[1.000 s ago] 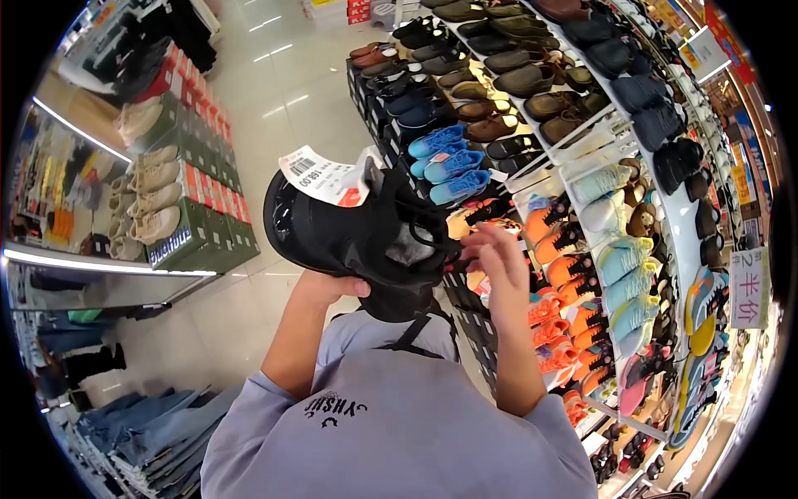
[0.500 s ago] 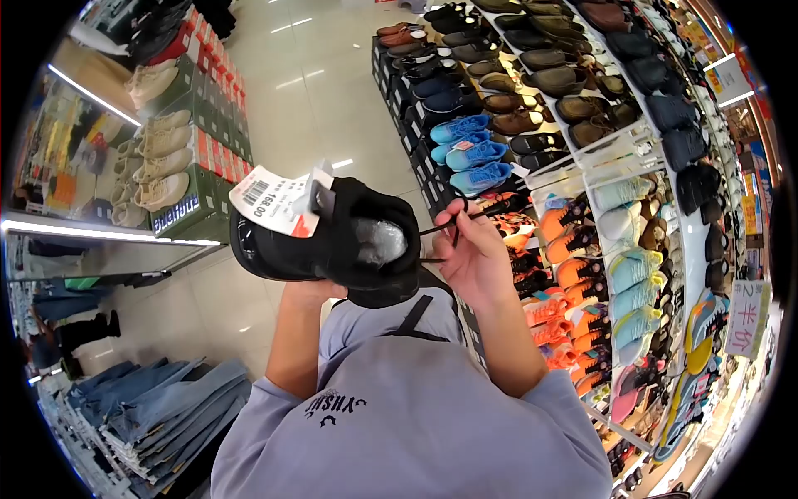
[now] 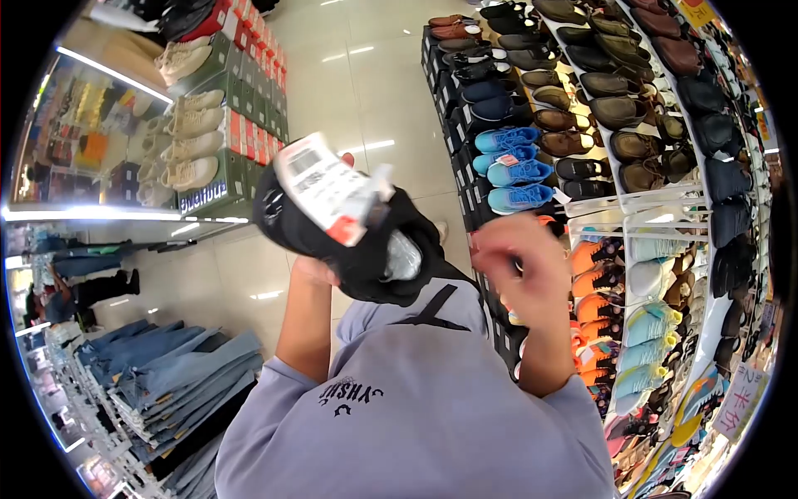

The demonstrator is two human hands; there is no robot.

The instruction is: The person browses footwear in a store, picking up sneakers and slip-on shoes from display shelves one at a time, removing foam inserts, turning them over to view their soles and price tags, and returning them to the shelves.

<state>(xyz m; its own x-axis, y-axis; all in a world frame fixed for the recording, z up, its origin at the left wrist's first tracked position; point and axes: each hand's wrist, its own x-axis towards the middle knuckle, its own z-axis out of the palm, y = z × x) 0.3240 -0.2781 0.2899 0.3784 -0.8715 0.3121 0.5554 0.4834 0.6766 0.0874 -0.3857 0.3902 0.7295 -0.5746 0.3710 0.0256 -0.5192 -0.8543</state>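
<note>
A black shoe is tilted in front of my chest, its toe to the upper left and its opening facing up. Crumpled pale stuffing shows inside it. My left hand grips the shoe from beneath, with a fingertip showing past its far side. A white price tag with a barcode and a red corner lies over the upper. To the right of the shoe and apart from it, my right hand is smeared by motion. Its fingers look curled, but whether a lace is in them cannot be made out.
Shelves of shoes fill the right side, with blue sneakers on stacked black boxes nearest my right hand. At left stand beige shoes on green boxes. Folded jeans lie lower left, and a person is beyond.
My right hand has moved right and down, away from the shoe, where it was pinching a black lace. The shoe and tag have turned in my left hand, toe further up. The view has shifted.
</note>
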